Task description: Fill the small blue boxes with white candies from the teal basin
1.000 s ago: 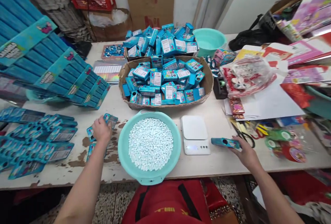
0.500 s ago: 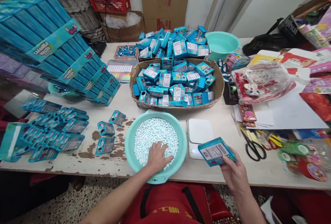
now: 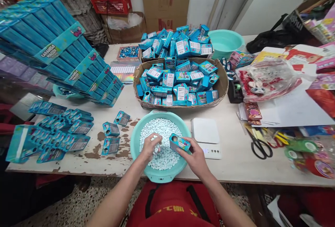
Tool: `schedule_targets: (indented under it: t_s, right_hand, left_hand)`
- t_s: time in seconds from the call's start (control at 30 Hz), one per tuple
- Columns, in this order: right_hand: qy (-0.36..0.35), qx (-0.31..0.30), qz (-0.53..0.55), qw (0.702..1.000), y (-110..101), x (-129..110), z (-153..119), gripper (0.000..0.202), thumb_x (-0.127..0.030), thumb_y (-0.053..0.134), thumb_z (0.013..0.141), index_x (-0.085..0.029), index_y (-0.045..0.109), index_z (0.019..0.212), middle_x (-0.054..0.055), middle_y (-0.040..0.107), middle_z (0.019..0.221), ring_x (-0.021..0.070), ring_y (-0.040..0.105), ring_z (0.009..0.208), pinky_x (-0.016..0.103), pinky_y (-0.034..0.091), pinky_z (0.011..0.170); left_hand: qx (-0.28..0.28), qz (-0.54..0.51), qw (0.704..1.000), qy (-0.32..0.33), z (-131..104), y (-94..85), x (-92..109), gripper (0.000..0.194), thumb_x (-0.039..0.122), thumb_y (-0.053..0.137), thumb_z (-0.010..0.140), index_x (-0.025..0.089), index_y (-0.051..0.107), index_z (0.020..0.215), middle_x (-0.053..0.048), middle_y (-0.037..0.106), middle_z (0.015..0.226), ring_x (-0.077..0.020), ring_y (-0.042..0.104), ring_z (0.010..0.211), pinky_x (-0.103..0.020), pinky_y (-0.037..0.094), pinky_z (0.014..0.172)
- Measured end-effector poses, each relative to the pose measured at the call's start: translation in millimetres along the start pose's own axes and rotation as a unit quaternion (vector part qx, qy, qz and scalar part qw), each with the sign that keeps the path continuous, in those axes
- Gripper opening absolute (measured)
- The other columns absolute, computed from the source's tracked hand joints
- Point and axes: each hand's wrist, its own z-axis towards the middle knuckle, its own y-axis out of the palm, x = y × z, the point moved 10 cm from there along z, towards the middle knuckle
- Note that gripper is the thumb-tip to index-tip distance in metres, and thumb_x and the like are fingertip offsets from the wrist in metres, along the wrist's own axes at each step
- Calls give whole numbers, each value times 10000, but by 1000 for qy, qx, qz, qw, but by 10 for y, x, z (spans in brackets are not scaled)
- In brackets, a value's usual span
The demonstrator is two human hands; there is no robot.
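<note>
White candies (image 3: 164, 162) fill a turquoise basin (image 3: 161, 177) at the table's front. Over the left part of the candies, my left hand (image 3: 151, 146) is curled, with some white candies in its fingers. My right hand (image 3: 195, 155) grips a small blue candy box (image 3: 180, 143) above the basin's right side. The box is tilted, and a round hole shows at its end facing my left hand. Right of the basin lies a white scale (image 3: 205, 131), partly behind my right hand.
A cardboard carton (image 3: 222, 90) of blue boxes stands behind the basin. Stacked blue display packs (image 3: 75, 63) lean at left, above more blue boxes (image 3: 78, 127). Scissors (image 3: 261, 148), tape rolls (image 3: 310, 146) and a plastic bag (image 3: 272, 80) lie at right.
My right hand has brought the blue box from beside the scale to above the basin, turning its holed end toward my left hand. My left hand has risen from the candies and closed on some.
</note>
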Motion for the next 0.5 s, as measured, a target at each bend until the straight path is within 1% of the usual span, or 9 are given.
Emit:
schedule_targets:
  t_s: [0.07, 0.1, 0.17, 0.23, 0.3, 0.4, 0.5]
  right_hand:
    - [-74, -12, -88, 993, 149, -147, -28, 300, -306, 672, 752, -222, 615, 1035, 68, 622, 984, 239, 589, 946, 382, 481, 828]
    - [-101, -19, -123, 987, 224, -190, -45, 289, -287, 658, 766, -229, 614, 1045, 69, 618, 984, 244, 581, 957, 388, 474, 835]
    - [-132, -34, -177, 975, 358, -225, -74, 293, -257, 640, 780, -241, 605, 1070, 67, 625, 973, 250, 581, 943, 392, 472, 813]
    - [-144, -46, -223, 963, 454, -228, -88, 303, -235, 632, 783, -246, 598, 1083, 63, 637, 982, 255, 583, 936, 390, 465, 789]
    - [-147, -51, -251, 955, 503, -234, -91, 302, -223, 626, 784, -249, 597, 1084, 59, 646, 987, 256, 586, 936, 382, 458, 770]
    - [-146, -54, -266, 951, 520, -258, -90, 294, -217, 618, 788, -254, 597, 1079, 57, 651, 989, 258, 587, 933, 376, 447, 760]
    - [-143, -53, -267, 952, 503, -285, -94, 292, -213, 618, 792, -257, 594, 1080, 59, 650, 1005, 266, 581, 948, 384, 435, 777]
  left_hand:
    - [-12, -94, 995, 41, -116, 93, 264, 268, 395, 653, 659, 184, 498, 713, 42, 531, 575, -73, 438, 346, -176, 218, 321]
    - [-17, -132, 989, 63, -168, 137, 379, 260, 380, 655, 664, 183, 492, 711, 39, 540, 586, -69, 443, 352, -175, 234, 324]
    - [-12, -194, 975, 104, -236, 187, 536, 243, 353, 654, 674, 182, 488, 720, 30, 563, 613, -79, 497, 405, -186, 335, 376]
    - [9, -235, 964, 125, -248, 191, 574, 236, 344, 653, 677, 182, 493, 741, 17, 593, 641, -112, 576, 506, -228, 446, 496]
    - [39, -254, 958, 127, -218, 166, 535, 241, 355, 651, 679, 186, 503, 768, 13, 614, 654, -139, 615, 580, -275, 488, 589]
    - [79, -261, 954, 126, -168, 104, 489, 235, 376, 642, 688, 182, 523, 747, 23, 605, 635, -136, 606, 575, -279, 486, 594]
    - [103, -264, 950, 129, -148, 59, 515, 253, 382, 643, 693, 164, 522, 645, 25, 568, 609, -129, 594, 583, -248, 463, 560]
